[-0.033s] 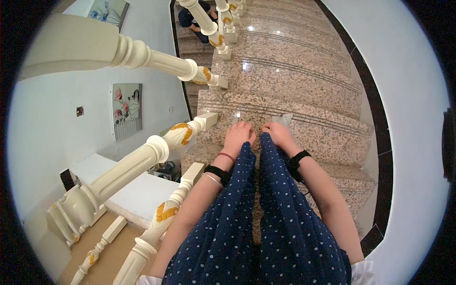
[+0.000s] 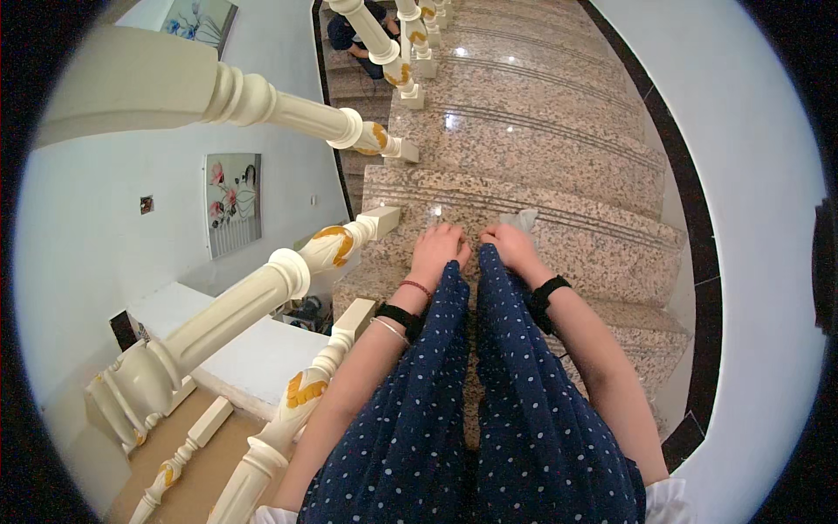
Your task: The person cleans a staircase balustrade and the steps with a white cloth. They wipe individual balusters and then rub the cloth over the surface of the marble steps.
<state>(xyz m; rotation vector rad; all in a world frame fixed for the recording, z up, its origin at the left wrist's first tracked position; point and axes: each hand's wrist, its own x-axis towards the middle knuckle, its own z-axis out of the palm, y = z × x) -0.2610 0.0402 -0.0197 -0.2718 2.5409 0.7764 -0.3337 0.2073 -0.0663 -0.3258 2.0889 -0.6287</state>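
I am seated or crouched on the speckled pink-brown granite stairs (image 2: 541, 131), in dark blue trousers (image 2: 410, 437) with white dots. My left hand (image 2: 441, 249) hangs over my left knee, fingers loosely bent and holding nothing visible. Over the right knee, my right hand (image 2: 513, 246) is closed, and a crumpled pale grey-white cloth (image 2: 525, 219), perhaps a wipe, sticks out beyond its knuckles. Its fingertips are partly hidden. Black bands circle both wrists.
Cream balusters (image 2: 340, 249) with gold leaf trim line the left side. Beyond them a person (image 2: 362, 39) crouches on lower steps. A white ledge (image 2: 262, 358) lies below. Framed flower pictures (image 2: 233, 203) hang on the left wall. Black skirting (image 2: 709, 323) edges the right wall.
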